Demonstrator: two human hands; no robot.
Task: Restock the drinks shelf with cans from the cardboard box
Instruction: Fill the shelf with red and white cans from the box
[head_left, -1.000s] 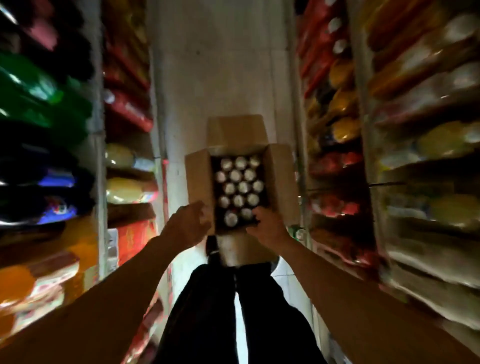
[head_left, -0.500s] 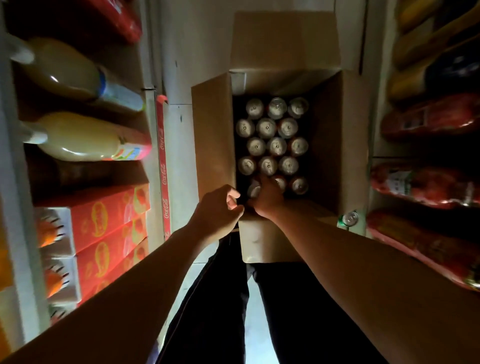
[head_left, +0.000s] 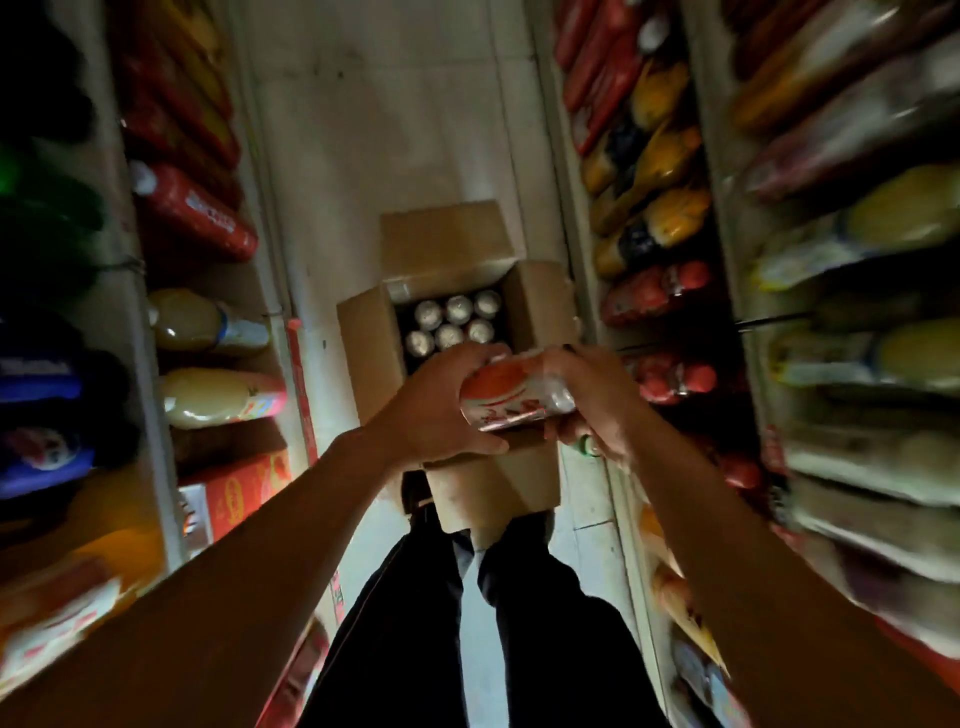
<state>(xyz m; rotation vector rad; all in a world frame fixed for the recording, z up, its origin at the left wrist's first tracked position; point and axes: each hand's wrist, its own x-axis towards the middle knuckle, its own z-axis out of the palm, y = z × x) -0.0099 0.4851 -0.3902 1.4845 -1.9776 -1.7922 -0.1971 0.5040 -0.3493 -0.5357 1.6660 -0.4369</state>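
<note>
While both hands (head_left: 441, 410) (head_left: 587, 400) grip cans (head_left: 511, 395), fingers curled, box (head_left: 363, 358) rim sits below.

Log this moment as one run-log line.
phase: cans lifted | left hand: grips orange cans | right hand: grips same cans | cardboard box: open, cans remaining

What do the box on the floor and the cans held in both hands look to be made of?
Box: plain brown cardboard, matte, with folded-open flaps. Held cans: likely metal, glossy orange-and-white print with shiny highlights; blur leaves it unsure.
</note>
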